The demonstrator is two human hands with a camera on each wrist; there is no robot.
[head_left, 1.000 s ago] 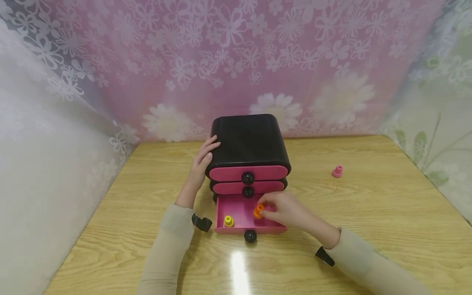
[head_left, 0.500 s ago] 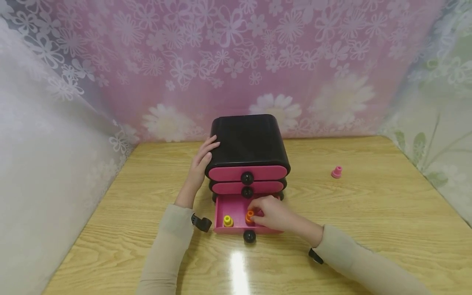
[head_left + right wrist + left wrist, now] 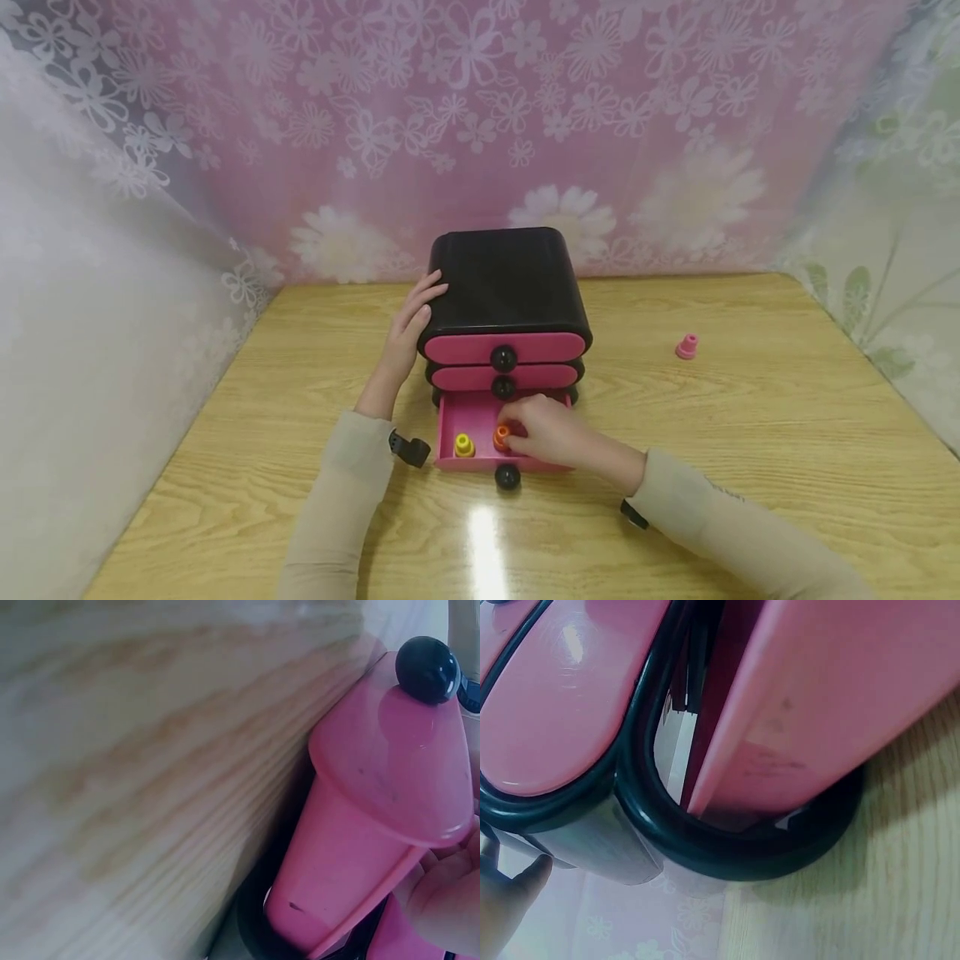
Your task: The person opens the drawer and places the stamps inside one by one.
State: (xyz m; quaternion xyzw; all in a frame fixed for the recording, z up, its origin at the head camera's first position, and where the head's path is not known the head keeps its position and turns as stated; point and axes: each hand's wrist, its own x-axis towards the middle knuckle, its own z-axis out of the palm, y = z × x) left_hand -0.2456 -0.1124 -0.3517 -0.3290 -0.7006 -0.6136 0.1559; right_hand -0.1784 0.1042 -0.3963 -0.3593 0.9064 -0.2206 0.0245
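Note:
A small black cabinet (image 3: 510,279) with pink drawers stands on the table, its bottom drawer (image 3: 480,464) pulled out. My left hand (image 3: 408,327) rests against the cabinet's left side, fingers extended over the top edge; the left wrist view also catches part of that hand (image 3: 508,900). Inside the drawer my right hand (image 3: 551,429) pinches an orange stepped cone-like piece (image 3: 501,438) with a hole in its top. A yellow piece (image 3: 464,446) of like shape sits upright to its left. In the right wrist view, the right hand (image 3: 450,896) is partly hidden by the drawer front.
A pink stepped piece (image 3: 687,347) stands on the wooden table (image 3: 750,433), right of the cabinet. Two upper drawers are closed, with black ball knobs (image 3: 504,358). Behind the table hangs a pink flowered curtain (image 3: 450,125).
My right hand has moved left inside the drawer with the orange piece, bringing it closer to the yellow one. The left hand keeps its place on the cabinet.

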